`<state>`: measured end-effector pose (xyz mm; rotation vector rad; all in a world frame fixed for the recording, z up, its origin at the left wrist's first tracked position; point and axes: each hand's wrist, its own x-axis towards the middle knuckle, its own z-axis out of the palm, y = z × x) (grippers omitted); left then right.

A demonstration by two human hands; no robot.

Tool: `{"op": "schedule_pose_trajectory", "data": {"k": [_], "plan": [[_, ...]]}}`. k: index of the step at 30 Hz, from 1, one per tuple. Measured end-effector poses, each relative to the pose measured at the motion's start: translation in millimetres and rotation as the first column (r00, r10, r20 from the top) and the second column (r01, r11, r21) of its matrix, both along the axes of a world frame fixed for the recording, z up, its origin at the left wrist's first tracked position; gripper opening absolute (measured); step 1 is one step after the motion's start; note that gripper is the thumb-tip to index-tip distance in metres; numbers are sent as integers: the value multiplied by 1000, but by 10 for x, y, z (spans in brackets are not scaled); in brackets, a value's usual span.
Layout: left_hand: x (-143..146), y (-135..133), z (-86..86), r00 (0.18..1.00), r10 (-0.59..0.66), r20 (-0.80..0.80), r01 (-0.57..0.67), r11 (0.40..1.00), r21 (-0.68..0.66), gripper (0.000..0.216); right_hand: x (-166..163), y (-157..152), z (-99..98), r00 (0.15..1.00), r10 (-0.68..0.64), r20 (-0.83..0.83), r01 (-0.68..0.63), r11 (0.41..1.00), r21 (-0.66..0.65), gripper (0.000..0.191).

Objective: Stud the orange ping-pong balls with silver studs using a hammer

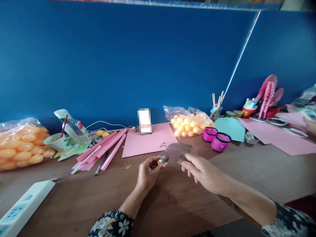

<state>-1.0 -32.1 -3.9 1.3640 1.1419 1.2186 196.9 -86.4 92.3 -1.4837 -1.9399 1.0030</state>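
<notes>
My left hand is closed, its thumb and fingers pinching a small shiny gold-and-silver round piece. My right hand is closed on one end of a greyish see-through strip. That strip is smeared by motion, and its material is unclear. Its left end reaches the shiny piece; whether it is fixed there cannot be seen. Both hands are just above the brown table, in front of a pink paper sheet with several tiny dark rings on it.
Beyond the hands are a bag of orange balls and two magenta bands. At left lie pink paper strips, a pen, a paper cup, and a white power strip. Another person's hand shows at far right.
</notes>
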Motion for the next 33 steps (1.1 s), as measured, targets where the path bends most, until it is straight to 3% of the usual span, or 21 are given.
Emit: {"op": "schedule_pose_trajectory", "data": {"k": [15, 20, 27, 30, 33], "plan": [[-2, 2, 33, 997, 27, 67, -25, 999, -25, 36, 29, 4, -8, 999, -17, -52, 16, 999, -28, 30], [19, -10, 81, 985, 21, 170, -13, 999, -49, 34, 32, -11, -11, 996, -56, -65, 55, 998, -8, 29], [12, -26, 100, 981, -9, 192, 28, 995, -93, 38, 65, 47, -92, 999, -30, -37, 31, 999, 30, 29], [-4, -5, 66, 973, 9, 229, 18, 993, -115, 43, 216, 85, -175, 992, -103, 79, 90, 983, 158, 27], [-9, 22, 21, 966, 35, 256, 5, 988, -155, 52, 423, 133, -344, 930, -235, 283, 130, 929, 346, 28]]}}
